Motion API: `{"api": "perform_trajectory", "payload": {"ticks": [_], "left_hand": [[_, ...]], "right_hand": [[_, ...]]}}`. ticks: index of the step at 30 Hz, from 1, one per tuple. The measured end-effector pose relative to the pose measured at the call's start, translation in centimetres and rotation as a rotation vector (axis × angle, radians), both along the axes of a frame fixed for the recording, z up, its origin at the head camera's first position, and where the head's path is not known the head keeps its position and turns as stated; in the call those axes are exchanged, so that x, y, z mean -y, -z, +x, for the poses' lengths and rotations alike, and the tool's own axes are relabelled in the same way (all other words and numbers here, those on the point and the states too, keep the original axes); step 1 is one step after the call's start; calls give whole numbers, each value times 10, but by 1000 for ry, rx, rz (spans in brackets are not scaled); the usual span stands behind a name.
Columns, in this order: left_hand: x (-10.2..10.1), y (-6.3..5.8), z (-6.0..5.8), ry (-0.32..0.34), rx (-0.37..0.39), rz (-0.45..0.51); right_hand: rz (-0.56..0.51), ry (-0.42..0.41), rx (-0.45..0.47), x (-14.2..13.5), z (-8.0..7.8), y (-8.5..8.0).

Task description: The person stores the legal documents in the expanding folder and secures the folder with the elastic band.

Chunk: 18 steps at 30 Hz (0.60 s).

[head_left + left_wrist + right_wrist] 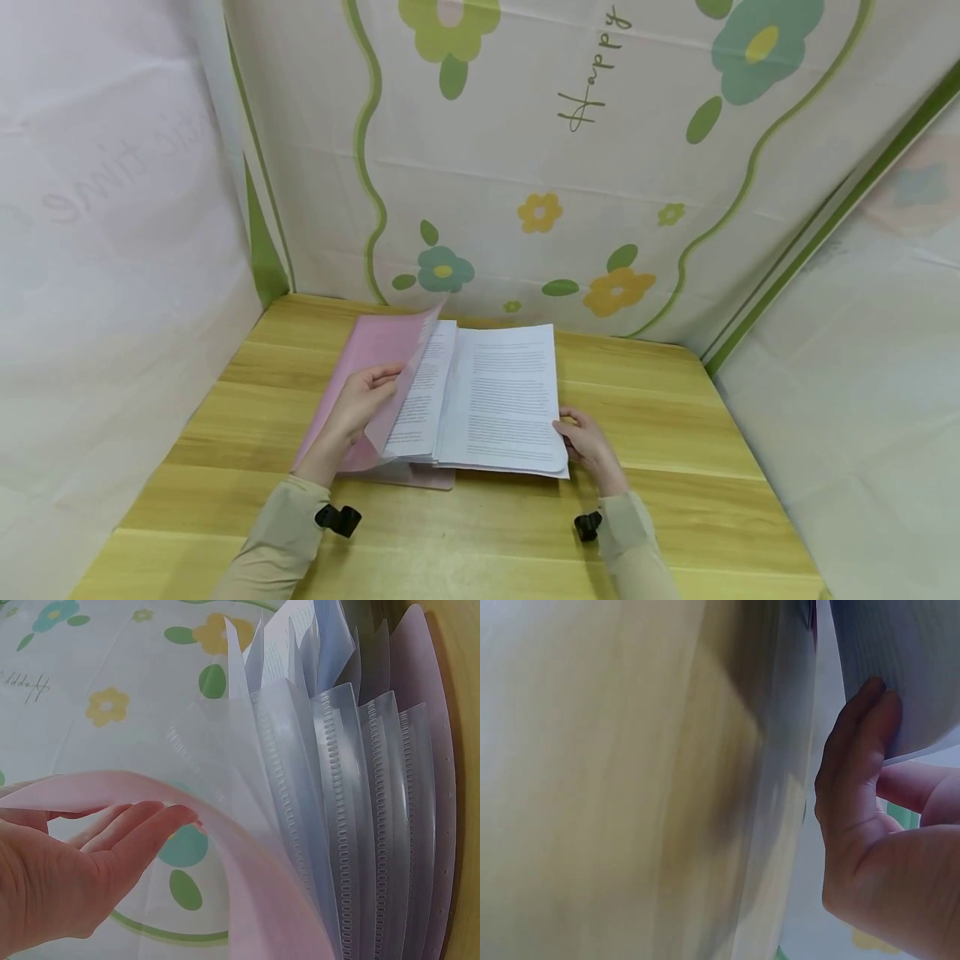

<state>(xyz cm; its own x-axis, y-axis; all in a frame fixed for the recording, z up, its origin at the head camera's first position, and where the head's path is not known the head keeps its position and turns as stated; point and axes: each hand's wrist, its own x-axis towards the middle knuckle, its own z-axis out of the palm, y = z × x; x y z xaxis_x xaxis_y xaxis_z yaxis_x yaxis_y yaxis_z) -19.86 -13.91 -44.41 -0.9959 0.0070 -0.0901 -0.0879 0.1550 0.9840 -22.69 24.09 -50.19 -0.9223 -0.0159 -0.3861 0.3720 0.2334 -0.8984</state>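
Observation:
A pink folder point(382, 342) lies spread on the wooden table with its left cover lifted and leaning. My left hand point(358, 404) holds this cover, its fingers against the pink sheet; the left wrist view shows the cover bending over them. Inside are clear plastic pockets point(345, 825) with ridged strips, fanned apart. Printed pages point(510, 392) spread open to the right, lines of text facing up. At their lower right edge, my right hand point(588, 442) pinches the sheets between thumb and fingers. Close up, the fingers point(855, 750) lie against the underside of the paper.
The wooden table point(480, 533) reaches back to a white cloth wall point(480, 167) printed with flowers. More cloth panels stand at left and right. Each sleeved wrist carries a small black camera, one at the left wrist point(339, 520) and one at the right wrist point(588, 526).

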Motion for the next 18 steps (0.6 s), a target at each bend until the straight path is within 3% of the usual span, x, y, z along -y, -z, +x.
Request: {"api": "perform_trajectory", "payload": {"ticks": [18], "left_hand": [[0, 1, 0, 3, -7, 17]], "right_hand": [[-5, -12, -4, 18, -6, 5]]}}
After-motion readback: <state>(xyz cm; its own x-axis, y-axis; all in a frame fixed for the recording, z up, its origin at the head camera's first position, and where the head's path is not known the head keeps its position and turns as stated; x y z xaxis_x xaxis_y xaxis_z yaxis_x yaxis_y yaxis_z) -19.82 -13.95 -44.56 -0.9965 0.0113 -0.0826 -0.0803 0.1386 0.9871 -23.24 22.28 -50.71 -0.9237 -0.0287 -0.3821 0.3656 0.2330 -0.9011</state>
